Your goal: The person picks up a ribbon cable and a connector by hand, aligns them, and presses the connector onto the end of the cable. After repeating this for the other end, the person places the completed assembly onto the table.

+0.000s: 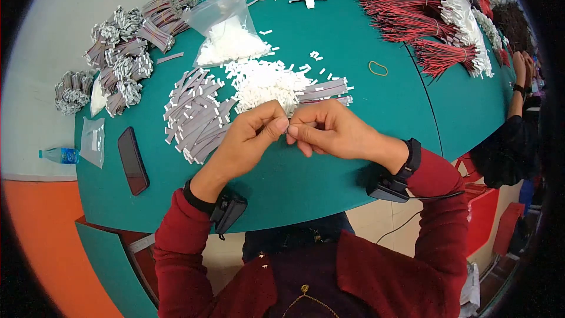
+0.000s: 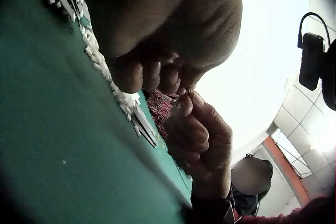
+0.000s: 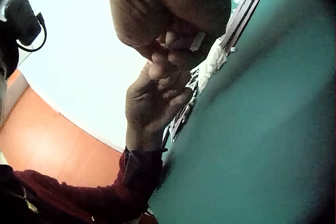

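Observation:
Both hands meet fingertip to fingertip above the table's near half. My left hand (image 1: pixel 247 138) pinches between thumb and forefinger a tiny piece, mostly covered by the fingertips. Thumb and curled fingers of my right hand (image 1: pixel 335 129) pinch at the same spot. In the right wrist view a small white connector (image 3: pixel 197 41) shows at the right hand's fingers. Just beyond the hands lies a heap of loose white connectors (image 1: pixel 265 82). Grey ribbon cables (image 1: pixel 197 112) with white ends are spread left of it, and several more ribbon cables (image 1: pixel 323 89) lie to its right.
A plastic bag of white connectors (image 1: pixel 226 38) stands behind the heap. Bundled grey cables (image 1: pixel 126 53) sit at far left, red-black wire bundles (image 1: pixel 412 17) at far right. A phone (image 1: pixel 133 161), a bottle (image 1: pixel 59 155) and a rubber band (image 1: pixel 378 68) are around. Another person's arm (image 1: pixel 518 85) shows at right.

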A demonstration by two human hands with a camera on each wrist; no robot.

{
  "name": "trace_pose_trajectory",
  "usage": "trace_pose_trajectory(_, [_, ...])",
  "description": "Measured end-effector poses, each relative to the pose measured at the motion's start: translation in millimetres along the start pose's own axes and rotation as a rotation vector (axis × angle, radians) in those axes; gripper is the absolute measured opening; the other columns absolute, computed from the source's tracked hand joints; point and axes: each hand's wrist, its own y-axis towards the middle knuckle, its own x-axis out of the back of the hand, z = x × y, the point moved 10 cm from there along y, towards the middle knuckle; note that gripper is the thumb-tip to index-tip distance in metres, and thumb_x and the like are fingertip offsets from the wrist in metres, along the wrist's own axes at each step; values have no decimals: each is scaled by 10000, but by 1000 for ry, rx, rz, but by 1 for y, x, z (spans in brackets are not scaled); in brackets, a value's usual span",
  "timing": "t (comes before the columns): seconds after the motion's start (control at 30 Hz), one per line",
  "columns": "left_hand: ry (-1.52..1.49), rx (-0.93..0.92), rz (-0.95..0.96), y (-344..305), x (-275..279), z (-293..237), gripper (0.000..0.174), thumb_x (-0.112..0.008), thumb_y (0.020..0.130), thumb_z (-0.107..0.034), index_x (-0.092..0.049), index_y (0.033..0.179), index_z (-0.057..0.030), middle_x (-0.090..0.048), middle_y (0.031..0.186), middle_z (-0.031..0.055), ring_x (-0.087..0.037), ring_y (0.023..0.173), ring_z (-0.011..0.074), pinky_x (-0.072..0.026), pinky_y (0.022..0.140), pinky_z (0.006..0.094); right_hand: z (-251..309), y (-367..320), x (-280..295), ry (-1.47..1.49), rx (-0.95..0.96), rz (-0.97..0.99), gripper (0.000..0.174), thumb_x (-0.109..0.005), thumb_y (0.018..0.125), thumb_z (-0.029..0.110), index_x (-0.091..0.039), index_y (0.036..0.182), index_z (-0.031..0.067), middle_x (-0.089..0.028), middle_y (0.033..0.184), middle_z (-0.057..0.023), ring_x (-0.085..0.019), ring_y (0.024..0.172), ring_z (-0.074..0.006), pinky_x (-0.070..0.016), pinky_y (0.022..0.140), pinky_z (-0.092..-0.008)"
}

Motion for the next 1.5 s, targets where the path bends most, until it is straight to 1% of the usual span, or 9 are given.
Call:
trace_pose_trajectory(0.17, [-84,19,10,-2,-4,6,226,-481,942,-255,-478,798,-81,-416,677,-53,-310,580,22,-257,505,192,-4,-2,-6,-2,-54,92,193,-485,893,146,-600,791,27,-572,606,-7,-465,474,-52,-360,440,-201])
trace_pose_trajectory(0.27, [-325,103,29,-1,-5,7,235,-474,947,-281,-467,805,-94,-396,658,-59,-299,570,16,-240,486,184,0,1,2,87,0,20,196,-503,903,163,-595,789,33,-583,615,-11,-478,469,-57,-376,438,-198])
trace_pose_trajectory(0.37, [-313,94,-7,-3,0,5,243,-458,953,-297,-459,810,-100,-376,645,-63,-291,567,16,-238,483,179,5,3,13,101,100,-75,202,-529,907,184,-587,791,30,-593,625,-18,-501,479,-60,-395,445,-196])
trace_pose_trajectory(0.57, [-155,80,-48,-4,4,2,263,-431,963,-300,-456,806,-91,-366,648,-53,-314,578,24,-259,493,185,3,2,12,133,50,-87,153,-551,907,174,-567,860,29,-611,662,-36,-537,512,-67,-417,478,-191])
trace_pose_trajectory(0.77, [-37,65,-38,-3,0,0,265,-413,970,-263,-456,795,-68,-374,648,-36,-328,592,51,-291,525,210,0,2,11,182,60,-86,138,-537,911,160,-557,864,31,-613,682,-37,-548,538,-63,-437,498,-191])
trace_pose_trajectory(1.07, [147,-34,-75,-6,-1,-8,233,-468,945,-213,-451,778,-51,-373,664,-27,-331,631,63,-311,560,219,1,-1,8,151,92,-121,131,-513,910,123,-539,828,23,-597,664,-22,-548,565,-55,-434,497,-185])
trace_pose_trajectory(1.27, [32,-16,-87,-5,2,-5,237,-483,939,-227,-462,777,-55,-394,667,-36,-321,613,47,-275,537,206,8,-5,5,101,117,-130,138,-506,915,124,-545,832,22,-592,670,-11,-544,571,-50,-427,494,-185])
trace_pose_trajectory(1.37, [11,-2,-144,-4,9,-5,235,-487,938,-241,-472,787,-63,-390,657,-44,-321,607,36,-266,535,200,10,-1,16,104,122,-193,134,-517,913,135,-552,848,23,-593,672,-9,-542,570,-48,-423,491,-187])
trace_pose_trajectory(1.5, [-37,17,-141,-3,12,0,243,-478,942,-265,-486,802,-67,-390,645,-52,-322,586,31,-265,517,198,7,0,18,108,114,-187,141,-536,908,152,-562,866,20,-597,677,-13,-537,562,-48,-423,496,-188])
